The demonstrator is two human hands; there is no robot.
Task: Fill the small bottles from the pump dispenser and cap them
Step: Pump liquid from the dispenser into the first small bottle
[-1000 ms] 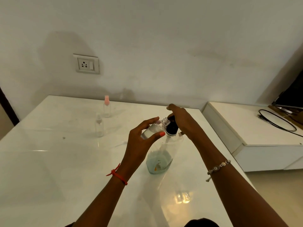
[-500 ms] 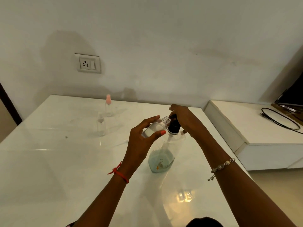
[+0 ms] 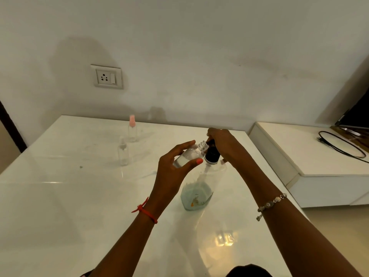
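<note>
A left hand [image 3: 171, 168] grips a small open bottle [image 3: 189, 155], tilted with its neck at the black head of the pump dispenser [image 3: 199, 188], whose top the right hand [image 3: 223, 144] clasps. A pink-capped bottle [image 3: 132, 128] and a clear-capped bottle [image 3: 123, 151] stand upright to the dispenser's far left on the white table [image 3: 60, 206].

Left hand [image 3: 173, 171] raised, fingers and thumb curled, right hand [image 3: 223, 145] arched downward

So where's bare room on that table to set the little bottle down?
Bare: the wide near-left of the table, this side of the clear-capped bottle and pink-capped bottle. Crowded: round the pump dispenser, where the left hand holds the small bottle and the right hand grips its top.
</note>
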